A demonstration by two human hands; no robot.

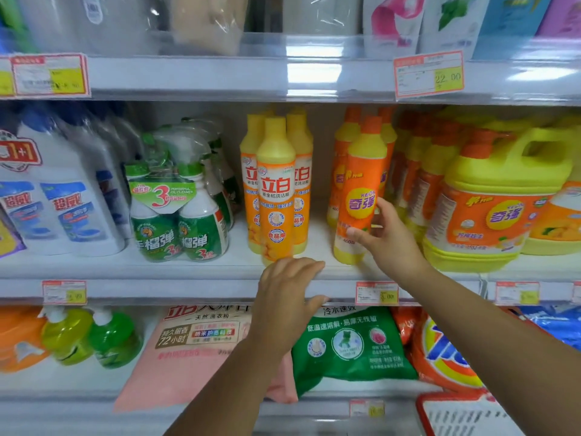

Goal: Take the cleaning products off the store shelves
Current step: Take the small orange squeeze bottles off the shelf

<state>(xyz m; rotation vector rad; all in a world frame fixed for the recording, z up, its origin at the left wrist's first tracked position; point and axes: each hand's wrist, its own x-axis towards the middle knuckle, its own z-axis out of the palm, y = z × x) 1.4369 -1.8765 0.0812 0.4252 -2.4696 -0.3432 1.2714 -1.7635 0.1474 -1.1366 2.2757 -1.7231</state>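
1. The orange-label bottle (361, 196), with a yellow body and an orange cap, stands at the front of the middle shelf (188, 269), right of centre. Its top leans a little to the right.
2. The right hand (388, 243) has it: the thumb lies across the lower front and the fingers are curled round the right side, a grip low on the label.
3. The base sits down by the shelf's front edge; I cannot tell whether it is lifted clear.
4. More bottles of the same kind stand just behind it, farther back.
5. The left hand (287, 297) hovers in front of the shelf lip, fingers loosely curved and close together, holding nothing.
6. Just above that hand is the front yellow-capped bottle (275, 190), with its cluster to the left of the gripped bottle and a gap between them.
7. Moving outward, a big yellow jug (496, 199) sits to the right, with a green spray pack (176, 215) and then white bottles (63, 199) to the left.
8. On the lower shelf a green bag (352, 344) lies beneath the hands and a pink bag (195, 344) lies to its left. A red basket (465, 416) sits in the near right corner.
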